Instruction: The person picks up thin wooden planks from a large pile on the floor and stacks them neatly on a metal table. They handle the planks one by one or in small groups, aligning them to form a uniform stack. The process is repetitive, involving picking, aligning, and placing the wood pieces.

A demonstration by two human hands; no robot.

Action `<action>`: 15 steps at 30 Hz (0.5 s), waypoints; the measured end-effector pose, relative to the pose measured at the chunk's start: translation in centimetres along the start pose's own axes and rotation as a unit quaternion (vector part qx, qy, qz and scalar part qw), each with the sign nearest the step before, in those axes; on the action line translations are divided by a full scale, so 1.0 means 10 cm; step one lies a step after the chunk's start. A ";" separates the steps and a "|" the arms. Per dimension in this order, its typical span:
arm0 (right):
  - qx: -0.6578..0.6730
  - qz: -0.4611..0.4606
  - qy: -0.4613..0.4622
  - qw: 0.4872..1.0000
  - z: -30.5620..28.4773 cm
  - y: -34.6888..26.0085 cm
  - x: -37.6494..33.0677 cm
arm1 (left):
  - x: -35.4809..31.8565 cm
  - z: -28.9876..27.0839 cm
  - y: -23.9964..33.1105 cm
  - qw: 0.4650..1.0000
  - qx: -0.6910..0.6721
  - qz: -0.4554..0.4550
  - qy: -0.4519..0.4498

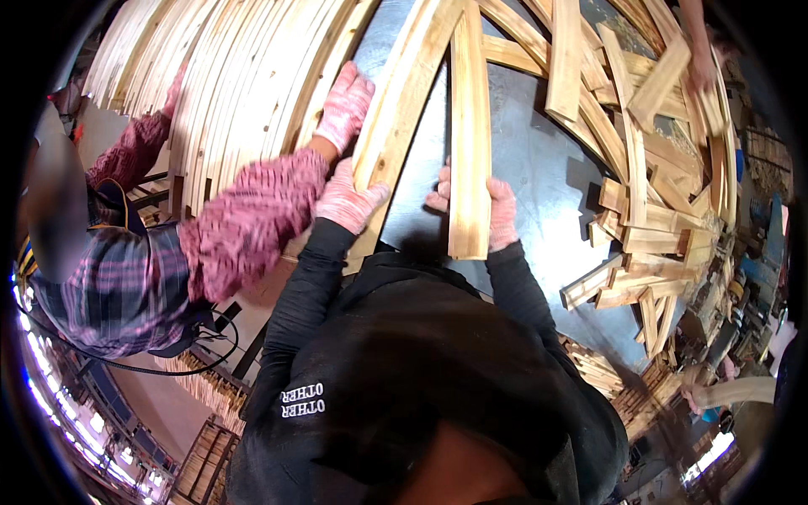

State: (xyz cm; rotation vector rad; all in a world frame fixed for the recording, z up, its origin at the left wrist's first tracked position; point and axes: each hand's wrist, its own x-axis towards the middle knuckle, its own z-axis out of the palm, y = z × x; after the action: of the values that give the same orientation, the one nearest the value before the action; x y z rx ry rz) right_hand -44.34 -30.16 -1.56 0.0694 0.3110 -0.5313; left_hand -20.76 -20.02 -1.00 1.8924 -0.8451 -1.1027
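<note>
My left hand (350, 199), in a pink-and-white work glove, is closed round the near end of a long pale wooden plank (406, 88), its thumb over the edge. A second board edge shows below that plank. My right hand (500, 212), gloved alike, grips another wooden plank (470, 143) near its near end. Its thumb side is on the right edge and fingertips show past the left edge. Both planks point away from me over a grey metal tabletop (425, 181), their far ends close together.
At left, a co-worker's gloved hand (343, 109) rests beside many planks laid side by side (244, 93). A heap of short wooden offcuts (656, 227) covers the table's right side. Another person's hand (700, 71) is at the far right. Stacked wood (589, 366) lies below the table edge.
</note>
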 end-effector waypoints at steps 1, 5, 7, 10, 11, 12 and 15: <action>-0.001 -0.003 0.003 1.000 -0.13 -0.03 0.02 | 0.07 -0.01 -0.08 1.000 0.016 -0.004 0.000; 0.044 -0.026 -0.014 0.999 -0.29 0.06 0.15 | 0.15 -0.04 0.00 0.999 -0.008 -0.034 -0.004; 0.064 -0.032 0.023 0.997 -0.36 0.04 0.18 | 0.11 -0.01 -0.04 0.999 -0.028 -0.022 0.008; -0.055 -0.064 0.097 0.992 -0.51 -0.01 0.13 | 0.05 0.02 -0.02 0.999 0.031 0.002 0.008; 0.006 -0.046 0.060 0.997 -0.67 -0.08 0.14 | 0.05 0.04 -0.07 1.000 -0.001 -0.005 0.005; 0.071 -0.022 0.022 0.997 -0.65 -0.13 0.13 | 0.05 0.06 -0.23 0.996 -0.084 -0.008 0.013; -0.077 -0.032 0.102 0.991 -0.38 -0.24 0.07 | 0.08 0.02 -0.33 0.992 0.068 -0.088 0.062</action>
State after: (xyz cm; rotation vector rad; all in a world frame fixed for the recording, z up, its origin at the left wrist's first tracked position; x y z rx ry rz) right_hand -46.05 -32.05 -5.33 -0.0353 0.5549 -0.5627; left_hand -20.13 -19.19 -4.24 2.1591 -0.7102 -1.0409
